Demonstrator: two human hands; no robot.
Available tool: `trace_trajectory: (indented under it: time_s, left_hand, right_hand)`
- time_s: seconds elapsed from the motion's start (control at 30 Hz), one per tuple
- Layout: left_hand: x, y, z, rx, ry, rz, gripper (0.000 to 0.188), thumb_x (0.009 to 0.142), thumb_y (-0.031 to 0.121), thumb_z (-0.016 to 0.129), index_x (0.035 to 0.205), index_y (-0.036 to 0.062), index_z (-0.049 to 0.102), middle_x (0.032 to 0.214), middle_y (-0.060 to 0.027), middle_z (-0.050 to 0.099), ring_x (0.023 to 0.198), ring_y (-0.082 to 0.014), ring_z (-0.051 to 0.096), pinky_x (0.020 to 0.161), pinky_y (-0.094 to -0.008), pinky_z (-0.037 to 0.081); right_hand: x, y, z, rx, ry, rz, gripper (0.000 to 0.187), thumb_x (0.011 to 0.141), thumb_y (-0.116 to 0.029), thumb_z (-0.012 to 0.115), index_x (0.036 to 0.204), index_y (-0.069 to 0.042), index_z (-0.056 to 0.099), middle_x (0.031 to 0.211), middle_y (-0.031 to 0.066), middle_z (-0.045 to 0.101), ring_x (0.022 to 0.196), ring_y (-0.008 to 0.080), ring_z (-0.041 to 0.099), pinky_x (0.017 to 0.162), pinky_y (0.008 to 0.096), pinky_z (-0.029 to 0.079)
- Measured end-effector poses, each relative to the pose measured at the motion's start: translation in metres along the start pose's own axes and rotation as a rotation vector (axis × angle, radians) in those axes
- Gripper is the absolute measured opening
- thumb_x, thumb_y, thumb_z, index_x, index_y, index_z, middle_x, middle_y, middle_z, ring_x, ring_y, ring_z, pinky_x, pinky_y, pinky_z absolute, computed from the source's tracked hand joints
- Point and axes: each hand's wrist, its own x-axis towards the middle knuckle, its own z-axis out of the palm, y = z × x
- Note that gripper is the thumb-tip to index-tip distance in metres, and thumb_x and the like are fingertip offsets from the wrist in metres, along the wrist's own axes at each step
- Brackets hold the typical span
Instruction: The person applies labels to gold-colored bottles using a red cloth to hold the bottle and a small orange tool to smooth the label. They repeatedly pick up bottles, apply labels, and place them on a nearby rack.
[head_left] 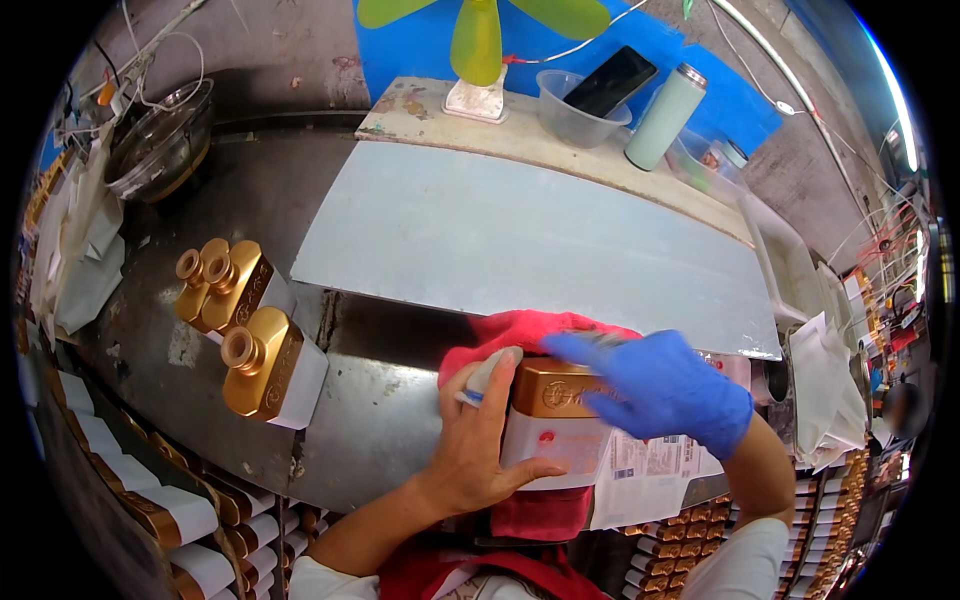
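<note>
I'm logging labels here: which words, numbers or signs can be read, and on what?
Held gold-and-white container: raised emblem and lettering, partly covered; I don't copy wording. Red mark on its white side, too small to read.
Printed sheet: dark print, too small.
Nearest container at left: raised marks, too small.

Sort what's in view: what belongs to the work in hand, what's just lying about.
In the work: gold-topped white container, red cloth, left hand, gloved right hand; probably three similar containers.

Apparently lying about: green fan, black phone, pale flask, metal bowl.
</note>
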Motion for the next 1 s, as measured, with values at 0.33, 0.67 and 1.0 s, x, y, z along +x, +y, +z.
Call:
trace_trajectory:
  time_s: [0.33, 0.67, 1.0]
  left_hand:
    - [0.035, 0.030, 0.017, 0.294, -0.137, 0.079, 0.094, 0.086, 0.058, 0.054, 0.139, -0.0141, 0.026, 0.097, -0.0199, 0.058, 0.110, -0.0361, 0.042, 0.095, -0.0449, 0.033]
    - [0.047, 0.026, 0.039, 0.473, -0.118, -0.020, 0.085, 0.075, 0.055, 0.068, 0.131, -0.0041, 0.043, 0.112, -0.0205, 0.052, 0.106, -0.0385, 0.046, 0.094, -0.0463, 0.036]
    - [0.036, 0.010, 0.017, 0.146, -0.152, 0.057, 0.067, 0.081, 0.037, 0.070, 0.129, -0.0023, 0.043, 0.124, -0.0175, 0.050, 0.114, -0.0322, 0.045, 0.093, -0.0393, 0.040]
  right_hand:
    - [-0.075, 0.039, 0.094, 0.499, 0.668, 0.220, 0.056, 0.084, -0.001, 0.046, 0.140, -0.005, 0.039, 0.115, 0.0154, 0.063, 0.063, 0.0204, 0.062, 0.068, 0.0300, 0.050]
    - [-0.077, 0.049, 0.097, 0.552, 0.756, 0.120, 0.047, 0.087, -0.005, 0.051, 0.133, -0.011, 0.047, 0.115, 0.0142, 0.063, 0.071, 0.0273, 0.064, 0.067, 0.0339, 0.052]
    - [0.007, 0.098, 0.033, 0.650, 0.102, -0.072, 0.027, 0.086, -0.030, 0.058, 0.098, -0.009, 0.072, 0.091, 0.0134, 0.068, 0.083, 0.0276, 0.063, 0.078, 0.0362, 0.048]
